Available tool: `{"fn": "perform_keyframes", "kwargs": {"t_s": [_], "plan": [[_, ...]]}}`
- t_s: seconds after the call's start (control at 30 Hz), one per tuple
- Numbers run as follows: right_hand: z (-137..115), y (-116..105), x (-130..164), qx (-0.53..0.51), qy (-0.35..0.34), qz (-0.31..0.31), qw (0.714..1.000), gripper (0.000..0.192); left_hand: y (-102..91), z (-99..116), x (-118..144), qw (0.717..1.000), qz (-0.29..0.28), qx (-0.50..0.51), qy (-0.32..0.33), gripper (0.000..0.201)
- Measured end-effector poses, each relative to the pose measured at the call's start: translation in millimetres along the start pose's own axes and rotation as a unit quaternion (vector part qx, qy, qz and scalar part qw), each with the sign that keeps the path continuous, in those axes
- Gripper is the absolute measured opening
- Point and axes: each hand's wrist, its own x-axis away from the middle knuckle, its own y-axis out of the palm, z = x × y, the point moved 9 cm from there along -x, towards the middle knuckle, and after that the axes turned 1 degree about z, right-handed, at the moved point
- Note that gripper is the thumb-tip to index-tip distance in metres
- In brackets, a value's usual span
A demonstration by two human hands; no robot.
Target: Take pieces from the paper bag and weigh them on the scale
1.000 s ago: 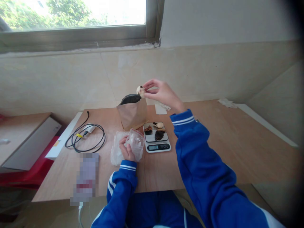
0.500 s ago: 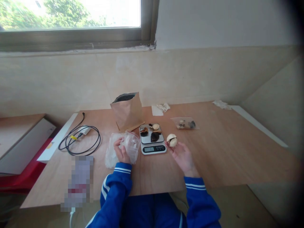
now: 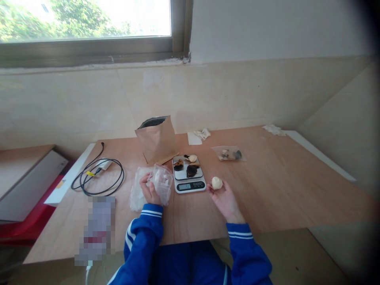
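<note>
In my right hand, a cream-coloured round dried piece is held up at the fingertips, just right of the kitchen scale. What kind of dried food it is, I cannot tell for sure. Several dried pieces lie on the scale's plate: a dark one, a brown one and a pale round one. The scale's display is lit, its digits too small to read. My left hand has its fingers curled on a clear plastic bag, left of the scale. More clear plastic lies beneath that hand.
Behind the scale stands an open brown paper pouch. A small clear bag of dried pieces lies to the right. Crumpled tissue is near the wall. At left are a coiled black cable and a blurred-out flat object.
My right hand has turned the round piece, hiding its dark crack and showing a smoother pale side, and has lowered it slightly. My left hand stays on the plastic bag. The view shifted slightly.
</note>
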Motion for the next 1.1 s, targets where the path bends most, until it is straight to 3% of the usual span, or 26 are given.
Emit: {"fn": "perform_keyframes", "kwargs": {"t_s": [0.1,0.17,0.3,0.43,0.53,0.63,0.93,1.0,1.1], "plan": [[-3.1,-13.8,-3.3,0.037,-0.043,0.037,0.998,0.015,-0.7,0.9,0.0,1.0,0.003,0.002,0.002,0.035],[-18.1,-24.8,-1.8,0.113,-0.118,0.077,0.983,0.016,-1.2,0.5,0.2,1.0,0.006,-0.002,0.001,0.035],[-53.0,-36.3,6.6,0.33,-0.283,0.13,0.891,0.027,-1.6,-2.2,0.8,1.0,0.01,0.006,-0.006,0.036],[-59.0,-38.7,6.2,0.463,-0.356,0.12,0.803,0.029,-2.0,-1.5,0.8,1.0,0.013,0.02,-0.001,0.034],[-55.7,-37.0,6.5,0.513,-0.389,0.118,0.756,0.026,-1.8,1.3,0.2,1.0,0.01,0.015,0.007,0.035],[-49.5,-31.0,5.4,0.526,-0.395,0.104,0.746,0.025,-2.3,2.6,-0.3,1.0,0.012,0.008,0.01,0.036],[-47.6,27.8,-3.1,0.502,-0.338,0.051,0.795,0.02,-2.5,-4.2,1.0,1.0,0.004,0.001,0.007,0.034],[-51.2,44.4,-12.3,0.518,-0.333,0.041,0.787,0.022,-2.7,-5.7,1.3,1.0,0.003,0.001,0.005,0.034],[-53.4,61.8,-35.2,0.579,-0.326,0.028,0.747,0.024,-2.9,-7.8,1.7,1.0,0.005,0.002,-0.002,0.036]]}}
